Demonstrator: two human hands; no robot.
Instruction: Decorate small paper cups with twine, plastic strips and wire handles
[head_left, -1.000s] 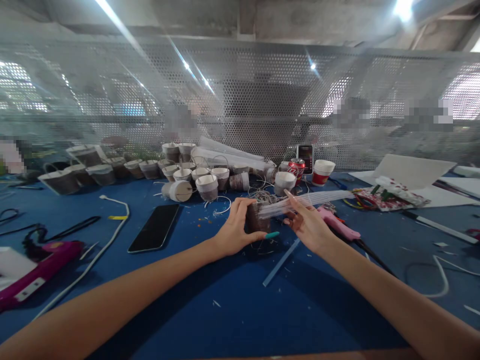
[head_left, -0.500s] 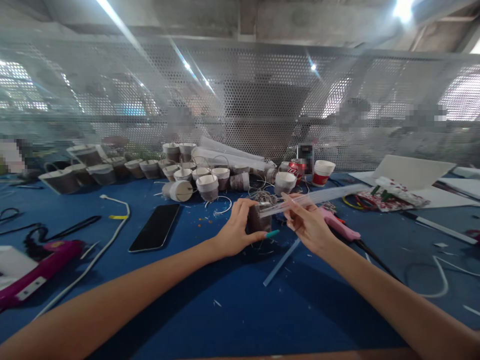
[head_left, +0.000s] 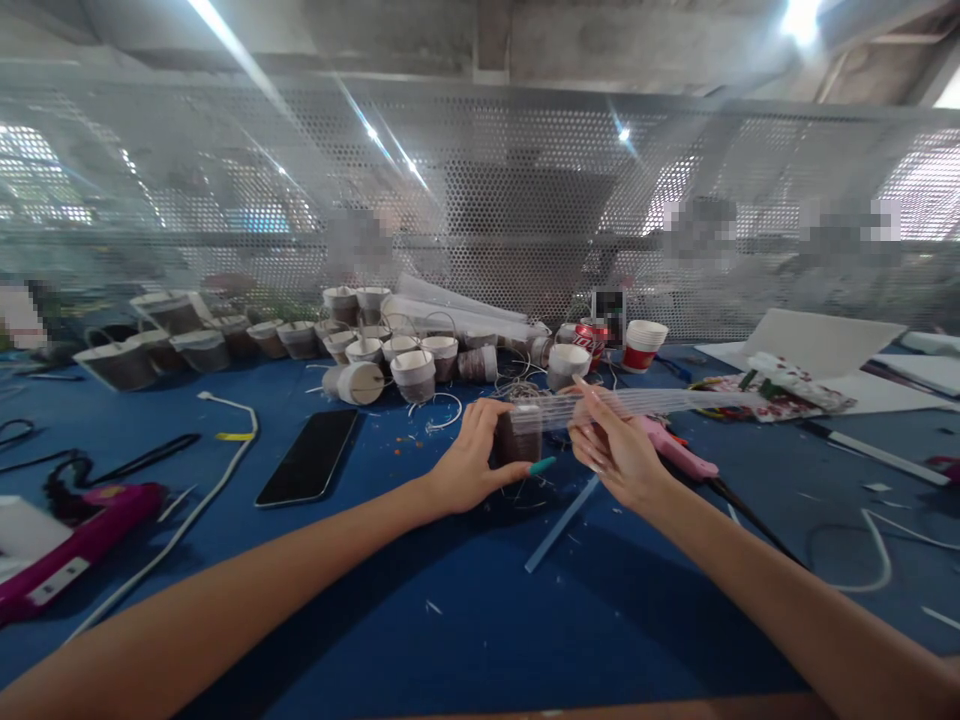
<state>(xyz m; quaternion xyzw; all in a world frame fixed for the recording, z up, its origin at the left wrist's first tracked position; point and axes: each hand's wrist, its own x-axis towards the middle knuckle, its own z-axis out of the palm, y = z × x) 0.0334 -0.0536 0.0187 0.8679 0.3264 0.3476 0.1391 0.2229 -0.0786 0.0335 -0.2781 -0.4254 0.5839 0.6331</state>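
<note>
My left hand (head_left: 463,458) is closed around a small dark brown pot (head_left: 520,446) on the blue table, its thumb along the near side. Held in my right hand (head_left: 621,452) is a bundle of long translucent glue sticks (head_left: 675,402), pinched between fingers and thumb. The bundle lies almost level, its left ends at the pot's upper part; whether they touch it I cannot tell. Beside my right hand lies a pink glue gun (head_left: 679,450) with a black cord. A loose glue stick (head_left: 562,525) rests on the table in front.
Several small grey-and-white buckets (head_left: 414,374) crowd the back left, with more glue sticks (head_left: 465,312) behind them. A black phone (head_left: 309,458) and a purple power strip (head_left: 90,535) lie left. Stacked paper cups (head_left: 643,345) and a red can (head_left: 590,342) stand back right.
The glue stick bundle has swung from a slant to nearly level, its right end lower and its left ends at the pot's upper part. My left hand keeps its hold on the pot.
</note>
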